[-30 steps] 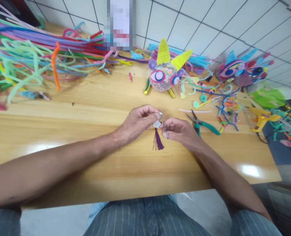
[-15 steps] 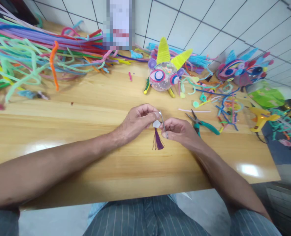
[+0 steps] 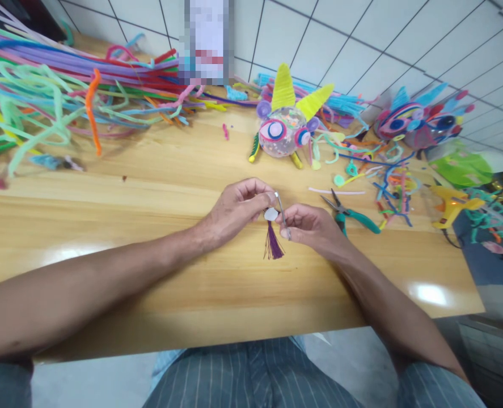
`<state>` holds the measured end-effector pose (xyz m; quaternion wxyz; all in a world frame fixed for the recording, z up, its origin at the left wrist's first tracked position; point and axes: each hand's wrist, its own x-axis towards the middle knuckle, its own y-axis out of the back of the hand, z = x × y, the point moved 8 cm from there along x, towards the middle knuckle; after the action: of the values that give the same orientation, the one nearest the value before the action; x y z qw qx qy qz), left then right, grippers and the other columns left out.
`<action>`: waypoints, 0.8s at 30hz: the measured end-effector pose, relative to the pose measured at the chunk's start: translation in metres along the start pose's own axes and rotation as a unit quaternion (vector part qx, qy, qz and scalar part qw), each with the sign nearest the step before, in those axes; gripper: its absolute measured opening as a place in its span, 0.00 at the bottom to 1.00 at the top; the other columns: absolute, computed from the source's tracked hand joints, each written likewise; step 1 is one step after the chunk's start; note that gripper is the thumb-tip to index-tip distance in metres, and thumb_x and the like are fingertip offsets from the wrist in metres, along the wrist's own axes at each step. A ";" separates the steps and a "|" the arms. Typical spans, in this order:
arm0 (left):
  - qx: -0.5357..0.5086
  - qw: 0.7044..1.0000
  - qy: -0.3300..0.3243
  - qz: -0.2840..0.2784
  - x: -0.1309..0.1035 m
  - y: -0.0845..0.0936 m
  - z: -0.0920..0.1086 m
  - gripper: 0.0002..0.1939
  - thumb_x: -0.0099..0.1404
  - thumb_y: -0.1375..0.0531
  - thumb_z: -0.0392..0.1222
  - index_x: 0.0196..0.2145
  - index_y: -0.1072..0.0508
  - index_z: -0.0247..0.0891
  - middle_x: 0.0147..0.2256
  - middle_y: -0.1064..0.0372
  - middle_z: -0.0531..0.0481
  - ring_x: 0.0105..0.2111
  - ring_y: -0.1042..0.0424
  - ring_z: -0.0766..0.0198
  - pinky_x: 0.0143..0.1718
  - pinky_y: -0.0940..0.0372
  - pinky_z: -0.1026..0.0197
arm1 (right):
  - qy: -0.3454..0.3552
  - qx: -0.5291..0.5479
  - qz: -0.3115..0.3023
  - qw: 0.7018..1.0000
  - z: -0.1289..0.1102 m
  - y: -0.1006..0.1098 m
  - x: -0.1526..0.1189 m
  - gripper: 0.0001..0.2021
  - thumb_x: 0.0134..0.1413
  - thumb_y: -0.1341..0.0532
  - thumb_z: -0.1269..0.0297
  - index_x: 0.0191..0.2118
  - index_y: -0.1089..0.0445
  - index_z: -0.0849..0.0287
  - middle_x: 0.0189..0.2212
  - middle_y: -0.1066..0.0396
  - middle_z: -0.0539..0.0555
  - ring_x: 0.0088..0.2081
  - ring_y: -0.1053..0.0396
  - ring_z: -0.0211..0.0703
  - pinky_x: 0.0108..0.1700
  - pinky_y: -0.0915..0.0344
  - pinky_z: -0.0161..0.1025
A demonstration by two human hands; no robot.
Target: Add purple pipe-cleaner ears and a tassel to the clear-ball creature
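Over the table's middle, my left hand [image 3: 242, 207] is closed in a pinch at the top of a purple tassel [image 3: 274, 242]. A small whitish oval piece [image 3: 270, 215] sits at the tassel's head, just under those fingertips. Between both hands stands a thin grey metal rod [image 3: 282, 212], slightly tilted. Its upper end meets my left fingertips, while the thumb and fingers of my right hand [image 3: 308, 224] close on its lower part. What the rod belongs to cannot be made out. Teal-handled pliers [image 3: 348, 211] lie just beyond my right hand.
A clear round figure [image 3: 283, 133] with yellow ears stands behind my hands. Piles of pipe cleaners [image 3: 64, 85] cover the back left, with loose scraps [image 3: 391, 175] at the right. A yellow glue gun [image 3: 453, 205] lies near the right edge, beside more decorated figures [image 3: 417, 122].
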<state>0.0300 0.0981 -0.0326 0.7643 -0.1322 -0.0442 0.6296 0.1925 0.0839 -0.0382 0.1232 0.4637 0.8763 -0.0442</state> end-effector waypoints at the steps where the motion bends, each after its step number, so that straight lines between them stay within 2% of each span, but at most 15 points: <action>1: 0.001 1.000 -0.002 0.000 0.000 0.000 0.000 0.10 0.59 0.30 0.46 0.31 0.23 0.37 0.30 0.23 0.50 0.22 0.40 0.71 0.25 0.43 0.63 | -0.002 0.000 -0.001 1.000 0.000 0.000 0.000 0.16 0.51 0.22 0.55 0.40 0.21 0.57 0.31 0.23 0.50 0.31 0.29 0.37 0.36 0.31 0.36; 11: 0.008 1.000 0.015 0.006 0.003 0.003 0.001 0.09 0.56 0.31 0.44 0.31 0.23 0.36 0.27 0.27 0.53 0.21 0.41 0.73 0.24 0.44 0.65 | -0.010 0.005 -0.002 1.000 0.005 0.004 0.001 0.18 0.50 0.21 0.53 0.39 0.21 0.59 0.31 0.23 0.51 0.30 0.30 0.36 0.34 0.32 0.34; 24: 0.019 1.000 0.014 0.011 0.004 0.005 0.001 0.10 0.57 0.31 0.45 0.30 0.24 0.36 0.27 0.26 0.51 0.21 0.41 0.73 0.23 0.46 0.65 | -0.009 -0.003 -0.006 1.000 0.006 0.004 0.002 0.19 0.50 0.21 0.51 0.39 0.22 0.59 0.31 0.24 0.51 0.30 0.31 0.36 0.34 0.33 0.35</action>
<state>0.0258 0.1033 -0.0336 0.7602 -0.1273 -0.0202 0.6367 0.1958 0.0861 -0.0442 0.1322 0.4577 0.8780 -0.0465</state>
